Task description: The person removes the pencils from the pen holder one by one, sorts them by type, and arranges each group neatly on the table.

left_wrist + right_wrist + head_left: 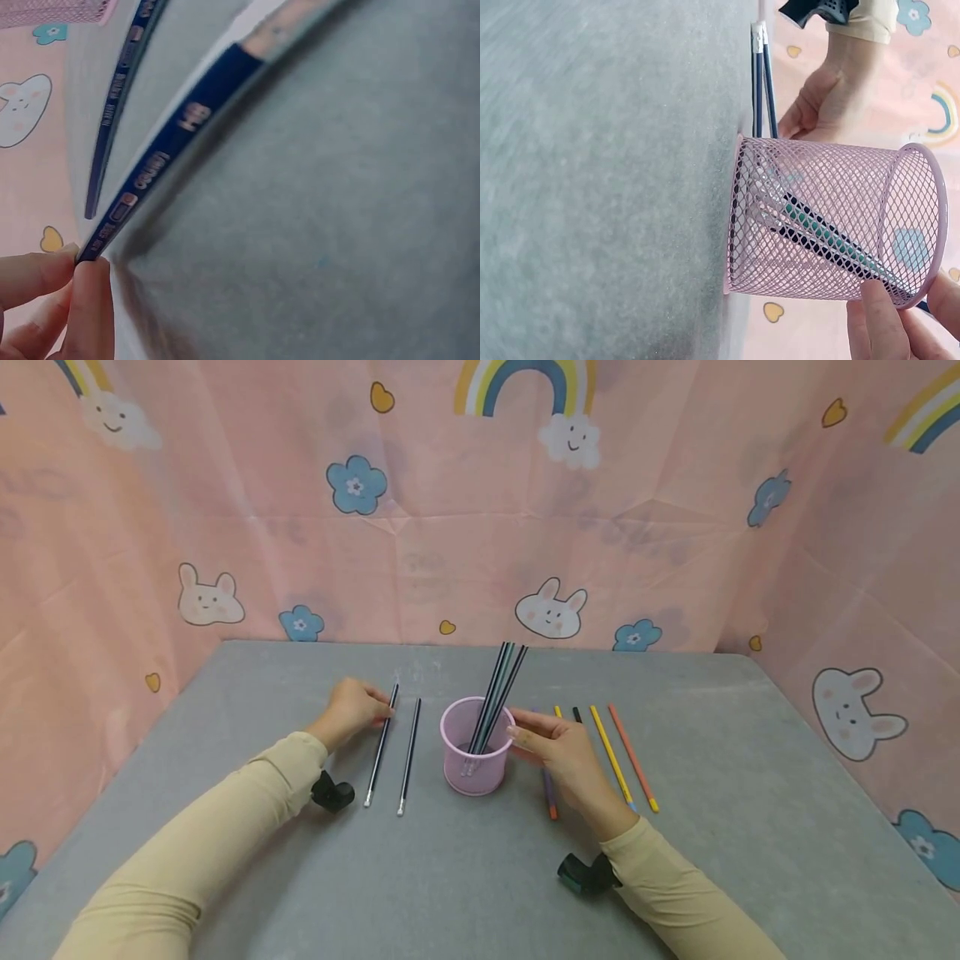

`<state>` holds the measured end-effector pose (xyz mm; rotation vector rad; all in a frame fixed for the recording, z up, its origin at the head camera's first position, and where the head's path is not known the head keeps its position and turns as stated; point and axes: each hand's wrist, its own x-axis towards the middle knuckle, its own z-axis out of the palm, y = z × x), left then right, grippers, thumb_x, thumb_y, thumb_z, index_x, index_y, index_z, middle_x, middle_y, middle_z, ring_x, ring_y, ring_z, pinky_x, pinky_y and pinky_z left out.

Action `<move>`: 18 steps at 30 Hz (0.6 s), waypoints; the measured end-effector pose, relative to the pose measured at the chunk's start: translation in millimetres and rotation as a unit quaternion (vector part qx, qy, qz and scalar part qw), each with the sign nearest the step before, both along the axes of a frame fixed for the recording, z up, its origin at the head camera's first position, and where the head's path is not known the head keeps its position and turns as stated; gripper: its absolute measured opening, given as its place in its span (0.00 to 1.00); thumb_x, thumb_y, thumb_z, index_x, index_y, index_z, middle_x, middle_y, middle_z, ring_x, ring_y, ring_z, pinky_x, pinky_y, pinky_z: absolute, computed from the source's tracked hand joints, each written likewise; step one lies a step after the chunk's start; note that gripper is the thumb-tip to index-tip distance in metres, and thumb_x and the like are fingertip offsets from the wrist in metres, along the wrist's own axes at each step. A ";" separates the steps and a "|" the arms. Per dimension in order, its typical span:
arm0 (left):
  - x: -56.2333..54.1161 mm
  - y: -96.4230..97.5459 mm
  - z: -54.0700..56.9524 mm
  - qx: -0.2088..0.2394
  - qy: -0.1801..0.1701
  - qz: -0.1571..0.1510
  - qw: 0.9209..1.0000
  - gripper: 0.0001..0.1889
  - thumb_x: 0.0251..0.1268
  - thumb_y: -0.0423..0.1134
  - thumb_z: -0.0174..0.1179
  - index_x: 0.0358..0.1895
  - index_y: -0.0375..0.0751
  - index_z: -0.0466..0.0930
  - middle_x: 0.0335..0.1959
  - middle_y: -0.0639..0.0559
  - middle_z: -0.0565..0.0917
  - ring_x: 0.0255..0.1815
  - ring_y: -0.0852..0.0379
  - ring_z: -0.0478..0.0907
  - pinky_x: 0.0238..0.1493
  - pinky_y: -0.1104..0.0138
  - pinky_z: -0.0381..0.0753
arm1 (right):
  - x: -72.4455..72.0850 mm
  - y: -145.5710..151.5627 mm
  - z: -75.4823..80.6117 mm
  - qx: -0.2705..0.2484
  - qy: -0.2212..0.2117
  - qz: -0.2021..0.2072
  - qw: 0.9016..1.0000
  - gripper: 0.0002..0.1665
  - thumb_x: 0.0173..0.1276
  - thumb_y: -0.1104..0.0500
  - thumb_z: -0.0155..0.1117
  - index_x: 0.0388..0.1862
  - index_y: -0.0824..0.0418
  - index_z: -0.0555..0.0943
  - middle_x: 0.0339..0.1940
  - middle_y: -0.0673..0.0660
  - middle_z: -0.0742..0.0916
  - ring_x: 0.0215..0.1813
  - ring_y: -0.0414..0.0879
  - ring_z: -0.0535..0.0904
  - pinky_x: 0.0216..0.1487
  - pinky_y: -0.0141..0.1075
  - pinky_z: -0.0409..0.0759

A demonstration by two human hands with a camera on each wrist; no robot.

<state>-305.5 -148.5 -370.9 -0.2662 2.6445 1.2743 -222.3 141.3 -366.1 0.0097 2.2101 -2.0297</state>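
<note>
My left hand (352, 706) pinches a dark blue pencil (381, 747) near its far end, between thumb and fingers. In the left wrist view that pencil (169, 146) shows the letters HB, and its white-capped end points toward me in the head view. A second dark blue pencil (409, 758) lies just right of it on the table. My right hand (566, 756) grips the rim of a pink mesh pencil cup (474, 772), thumb and fingers at its right side. Several dark and green pencils (497, 697) lean inside the cup, which stands upright.
Right of the cup, partly behind my right hand, lie several coloured pencils, including a yellow one (611, 752), an orange one (634, 758) and a purple one (548, 785). The grey table (450, 893) ends at a pink patterned cloth (420, 552).
</note>
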 end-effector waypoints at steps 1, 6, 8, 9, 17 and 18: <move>0.2 0.2 -0.4 0.001 -0.001 0.000 1.000 0.11 0.62 0.30 0.66 0.46 0.29 0.84 0.43 0.39 0.85 0.24 0.64 0.77 0.28 0.76 0.81 | 0.0 0.0 0.1 -0.001 0.000 0.001 1.000 0.23 0.70 0.62 0.65 0.63 0.67 0.78 0.65 0.67 0.81 0.59 0.49 0.84 0.57 0.38 0.84; 1.7 0.3 -2.4 0.006 -0.008 -0.003 1.000 0.12 0.62 0.29 0.66 0.47 0.27 0.84 0.48 0.36 0.84 0.25 0.65 0.78 0.30 0.76 0.83 | -0.4 0.0 -0.1 -0.012 0.000 0.007 1.000 0.24 0.70 0.64 0.64 0.64 0.68 0.78 0.66 0.68 0.80 0.57 0.44 0.84 0.56 0.37 0.84; 2.8 0.7 -2.6 0.003 -0.008 -0.004 1.000 0.13 0.62 0.30 0.66 0.48 0.27 0.84 0.49 0.34 0.84 0.25 0.65 0.79 0.30 0.76 0.83 | -0.4 -0.2 -0.1 -0.015 0.001 0.007 1.000 0.24 0.70 0.64 0.64 0.64 0.69 0.78 0.66 0.68 0.80 0.55 0.41 0.84 0.55 0.36 0.84; 3.3 0.9 -2.7 0.001 -0.008 -0.005 1.000 0.13 0.62 0.30 0.66 0.48 0.27 0.84 0.49 0.34 0.84 0.25 0.65 0.79 0.30 0.76 0.83 | -0.3 -0.2 0.1 -0.016 0.002 0.007 1.000 0.24 0.70 0.64 0.64 0.64 0.69 0.77 0.66 0.68 0.80 0.55 0.40 0.84 0.55 0.36 0.84; 3.1 3.4 -6.6 -0.020 -0.004 0.000 1.000 0.11 0.61 0.29 0.66 0.46 0.27 0.84 0.46 0.35 0.86 0.25 0.64 0.80 0.31 0.73 0.85 | 0.0 0.2 0.2 -0.014 0.003 0.004 1.000 0.24 0.71 0.64 0.63 0.64 0.69 0.77 0.65 0.68 0.80 0.55 0.41 0.84 0.56 0.37 0.84; 3.1 3.5 -7.2 -0.022 -0.001 -0.002 1.000 0.11 0.60 0.29 0.67 0.45 0.27 0.84 0.45 0.35 0.86 0.25 0.64 0.80 0.31 0.73 0.85 | 0.0 0.0 0.2 -0.014 0.003 0.004 1.000 0.24 0.71 0.64 0.63 0.64 0.69 0.77 0.65 0.68 0.80 0.55 0.41 0.84 0.56 0.37 0.84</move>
